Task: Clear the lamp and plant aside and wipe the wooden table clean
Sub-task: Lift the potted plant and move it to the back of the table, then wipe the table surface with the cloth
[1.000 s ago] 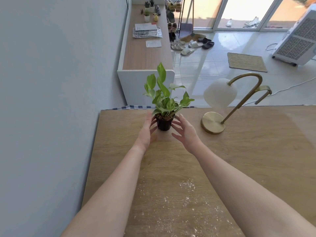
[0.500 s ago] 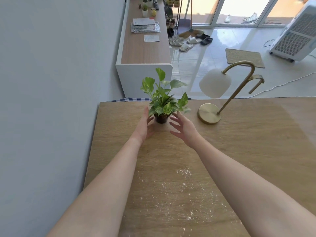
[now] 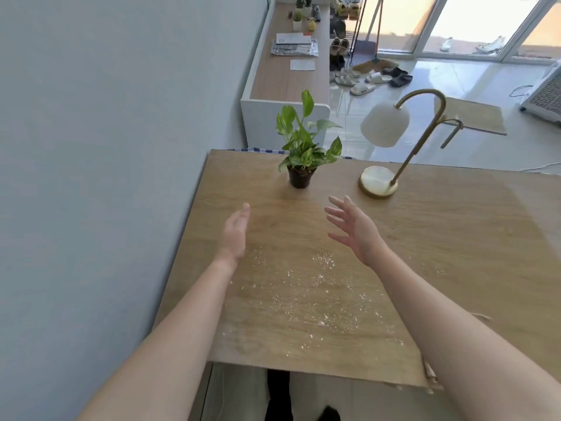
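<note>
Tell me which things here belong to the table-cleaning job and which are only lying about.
For the job:
potted plant, gold desk lamp, wooden table, white specks on it.

Lying about:
sandals, papers on the sideboard, doormat, air cooler.

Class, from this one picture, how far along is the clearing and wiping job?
Done: the plant and lamp stand far back on the wooden table. In hand: nothing; the left hand and right hand hover open over it. Left: white crumbs lie scattered across the near half; wiping not begun.
</note>
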Motion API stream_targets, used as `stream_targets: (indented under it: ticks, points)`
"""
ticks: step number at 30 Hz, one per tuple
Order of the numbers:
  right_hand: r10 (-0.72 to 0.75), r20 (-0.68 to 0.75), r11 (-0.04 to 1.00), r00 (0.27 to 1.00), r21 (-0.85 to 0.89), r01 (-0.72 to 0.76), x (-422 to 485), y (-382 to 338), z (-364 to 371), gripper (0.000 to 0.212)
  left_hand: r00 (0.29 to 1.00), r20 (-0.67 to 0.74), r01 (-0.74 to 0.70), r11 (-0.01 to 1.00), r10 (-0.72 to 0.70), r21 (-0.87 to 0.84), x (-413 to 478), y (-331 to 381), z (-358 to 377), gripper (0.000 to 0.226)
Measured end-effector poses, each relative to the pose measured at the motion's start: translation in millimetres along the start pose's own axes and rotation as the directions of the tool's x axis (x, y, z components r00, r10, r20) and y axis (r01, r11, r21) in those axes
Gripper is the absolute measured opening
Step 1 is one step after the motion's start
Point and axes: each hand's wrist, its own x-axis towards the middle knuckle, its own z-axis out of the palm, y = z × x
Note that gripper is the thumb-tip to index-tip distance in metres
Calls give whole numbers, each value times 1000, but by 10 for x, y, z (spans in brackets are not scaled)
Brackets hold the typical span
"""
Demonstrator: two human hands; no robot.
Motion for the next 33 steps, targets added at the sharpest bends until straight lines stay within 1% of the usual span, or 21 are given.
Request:
stream_targets:
  ticks: [2,3,5,7,8,10,13,15,19,22,23,26,29,31,33]
  points:
    - [-28,-3,995,1000,-93,28,-291,129,-156,51,995,-88,-48,998,51,32,-343,-168,-71,67]
    - [-46,-9,988,999,-150,45,-432,201,-247,51,991,-117,-61,996,68,66,-487,-266,-109,61]
    - [-98,-21,964,995,-251,89,-720,401,-486,48,982,-160,-70,983,97,167,-784,-500,-184,56]
    - [-161,-58,928,985,-349,131,-984,612,-757,43,973,-195,-68,958,126,278,-982,-783,-274,56]
    - [-197,-84,897,977,-417,145,-1112,717,-908,40,968,-214,-58,944,133,324,-1072,-914,-314,56]
    - [-247,-147,823,958,-554,127,-1342,932,-1197,37,956,-258,-23,913,140,407,-1212,-1176,-410,55]
    - [-330,-217,670,919,-739,66,-1667,1281,-1555,46,936,-314,38,840,159,541,-1350,-1521,-572,66]
    - [-357,-236,572,904,-820,12,-1839,1522,-1735,53,927,-328,59,793,182,607,-1384,-1689,-640,72]
    - [-360,-235,430,903,-901,-63,-1962,1850,-1877,61,909,-342,67,725,239,685,-1360,-1869,-670,73]
    - [-375,-218,316,901,-944,-97,-1915,1974,-1904,56,896,-362,94,685,258,722,-1276,-1899,-654,74]
    - [-368,-226,298,902,-948,-116,-1900,2004,-1912,56,894,-367,107,673,256,732,-1248,-1910,-642,74]
    - [-352,-221,246,910,-959,-138,-1875,2053,-1932,64,886,-383,145,628,261,764,-1187,-1945,-604,77]
    - [-340,-212,186,916,-970,-155,-1856,2069,-1959,71,887,-385,158,614,257,774,-1148,-1981,-573,78]
    - [-325,-222,176,919,-969,-172,-1865,2060,-1956,72,894,-374,160,605,245,780,-1149,-1980,-566,79]
    - [-320,-225,180,920,-968,-174,-1875,2051,-1927,71,902,-343,127,596,264,793,-1194,-1940,-535,80]
